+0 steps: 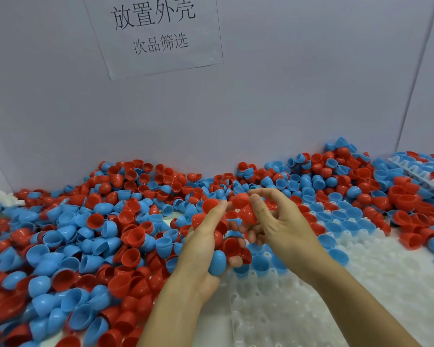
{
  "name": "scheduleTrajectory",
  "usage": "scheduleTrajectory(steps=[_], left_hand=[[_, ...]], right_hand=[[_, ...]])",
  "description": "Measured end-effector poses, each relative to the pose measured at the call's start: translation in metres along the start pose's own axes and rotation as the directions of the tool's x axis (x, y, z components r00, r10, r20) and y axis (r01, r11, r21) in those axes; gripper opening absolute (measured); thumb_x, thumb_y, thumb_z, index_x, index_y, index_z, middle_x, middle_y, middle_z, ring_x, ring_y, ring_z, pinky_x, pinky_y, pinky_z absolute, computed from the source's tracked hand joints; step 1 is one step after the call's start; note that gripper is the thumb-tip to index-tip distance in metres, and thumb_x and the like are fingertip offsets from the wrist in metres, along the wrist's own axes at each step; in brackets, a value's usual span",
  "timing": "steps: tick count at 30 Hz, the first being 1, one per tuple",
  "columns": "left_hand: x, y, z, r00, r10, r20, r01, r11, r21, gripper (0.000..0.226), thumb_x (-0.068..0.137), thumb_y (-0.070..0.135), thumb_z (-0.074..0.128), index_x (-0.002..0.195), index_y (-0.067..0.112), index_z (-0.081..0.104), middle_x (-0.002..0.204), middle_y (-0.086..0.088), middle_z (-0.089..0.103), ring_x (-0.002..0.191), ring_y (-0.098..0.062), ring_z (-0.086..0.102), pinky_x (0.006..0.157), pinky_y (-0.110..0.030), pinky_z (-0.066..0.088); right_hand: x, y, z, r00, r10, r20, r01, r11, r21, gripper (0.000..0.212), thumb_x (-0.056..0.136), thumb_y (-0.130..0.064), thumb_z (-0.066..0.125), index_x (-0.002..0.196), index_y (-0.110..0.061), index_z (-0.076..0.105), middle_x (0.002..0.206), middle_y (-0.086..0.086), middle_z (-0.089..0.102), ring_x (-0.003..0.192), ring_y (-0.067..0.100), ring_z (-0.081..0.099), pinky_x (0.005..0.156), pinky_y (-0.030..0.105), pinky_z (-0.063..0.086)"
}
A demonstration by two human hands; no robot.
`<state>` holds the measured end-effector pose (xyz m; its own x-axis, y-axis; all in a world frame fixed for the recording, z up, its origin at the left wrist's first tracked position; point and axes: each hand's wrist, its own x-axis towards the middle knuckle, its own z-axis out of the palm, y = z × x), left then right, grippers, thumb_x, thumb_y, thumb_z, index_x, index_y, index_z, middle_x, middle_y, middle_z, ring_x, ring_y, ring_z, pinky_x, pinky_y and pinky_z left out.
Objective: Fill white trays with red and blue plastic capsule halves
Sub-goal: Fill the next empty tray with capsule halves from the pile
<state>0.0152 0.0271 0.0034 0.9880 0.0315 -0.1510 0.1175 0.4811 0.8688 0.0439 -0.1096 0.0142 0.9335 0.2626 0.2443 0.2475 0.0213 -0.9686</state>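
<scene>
A deep heap of red and blue capsule halves (pixel 90 236) covers the bench from the left to the back wall. My left hand (pixel 206 246) cups a bunch of halves, mostly red with one blue half (pixel 217 262) at the palm's lower edge. My right hand (pixel 278 221) meets it from the right and pinches a red half (pixel 244 207) between thumb and fingers. Under both hands lies a white tray (pixel 348 296) with rows of pegs. Several blue halves (pixel 341 225) and a few red ones sit on its far rows; its near rows are bare.
A second white tray (pixel 421 176) holding halves lies tilted at the far right on the heap. A grey partition with a paper sign (pixel 153 33) closes the back; side panels close left and right. White scrap (pixel 5 197) lies far left.
</scene>
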Motion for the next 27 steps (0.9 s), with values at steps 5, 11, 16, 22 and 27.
scheduleTrajectory(steps=[5,11,16,22,27], left_hand=[[0.001,-0.002,-0.004,1.0,0.026,0.007,-0.026,0.999,0.046,0.039,0.089,0.043,0.069,0.095,0.005,0.074,0.076,-0.013,0.063,0.06,-0.02,0.061,0.043,-0.024,0.044],[0.002,-0.002,-0.004,0.998,0.043,-0.049,-0.04,0.997,0.068,0.035,0.085,0.045,0.075,0.099,0.013,0.077,0.087,-0.011,0.071,0.062,-0.019,0.067,0.042,-0.025,0.044],[0.001,-0.002,-0.002,0.992,0.053,-0.11,-0.042,0.994,0.099,0.047,0.081,0.048,0.078,0.109,0.01,0.073,0.107,-0.028,0.067,0.074,-0.027,0.067,0.044,-0.028,0.045],[0.0,-0.003,-0.001,0.994,0.087,-0.073,-0.076,0.987,0.141,0.038,0.078,0.051,0.077,0.098,0.019,0.077,0.096,-0.013,0.076,0.074,-0.024,0.07,0.049,-0.03,0.05],[0.001,-0.005,0.001,0.99,0.1,-0.095,-0.08,0.977,0.199,0.033,0.071,0.053,0.079,0.086,0.024,0.078,0.091,-0.013,0.076,0.069,-0.025,0.07,0.057,-0.035,0.055]], right_hand=[[-0.003,-0.001,-0.004,0.988,0.005,0.154,-0.001,1.0,-0.027,0.026,0.096,-0.034,0.049,0.121,-0.026,0.051,0.075,0.006,0.073,0.062,0.015,0.066,0.06,0.022,0.054],[-0.004,-0.009,-0.014,0.971,0.08,0.224,-0.079,0.997,-0.016,0.027,0.101,-0.017,0.052,0.124,-0.031,0.052,0.089,0.005,0.076,0.08,0.021,0.074,0.068,0.024,0.058],[-0.004,-0.011,-0.011,0.983,0.042,0.177,-0.024,0.994,-0.104,0.025,0.101,-0.012,0.054,0.115,-0.032,0.054,0.088,-0.006,0.072,0.073,0.023,0.075,0.059,0.028,0.06],[-0.006,-0.002,-0.012,0.949,-0.253,0.186,0.314,0.769,-0.557,0.031,0.093,-0.014,0.061,0.105,-0.042,0.057,0.075,-0.006,0.067,0.064,0.017,0.066,0.058,0.031,0.059],[-0.002,0.0,-0.008,0.964,-0.207,0.166,0.262,0.653,-0.71,0.021,0.093,-0.026,0.068,0.112,-0.037,0.065,0.082,-0.012,0.07,0.07,0.002,0.065,0.067,0.024,0.06]])
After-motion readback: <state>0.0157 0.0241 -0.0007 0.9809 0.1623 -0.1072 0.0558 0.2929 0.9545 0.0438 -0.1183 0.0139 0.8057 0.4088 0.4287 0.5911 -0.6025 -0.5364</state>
